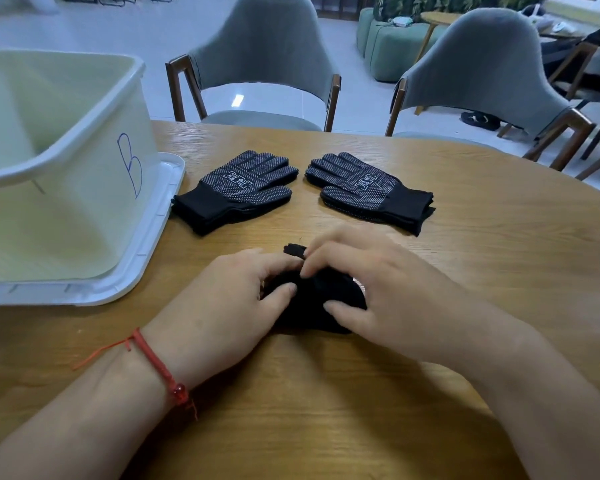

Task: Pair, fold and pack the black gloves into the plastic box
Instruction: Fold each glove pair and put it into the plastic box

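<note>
A folded bundle of black gloves [314, 303] lies on the wooden table [499, 258] in front of me. My left hand [229, 299] grips its left side, thumb on top. My right hand [371, 278] holds its right side, fingers curled over the top and thumb pressed on the fabric; a cuff end pokes out above the fingers. Two flat stacks of black dotted gloves lie farther back: one [236, 190] at centre left, the other [368, 190] at centre right. The white plastic box [63, 161] marked "B" stands at the left.
The box sits on its white lid [146, 258], whose rim juts toward the left glove stack. Two grey chairs [267, 64] [478, 71] stand behind the table's far edge. Bare tabletop lies to the right and near me.
</note>
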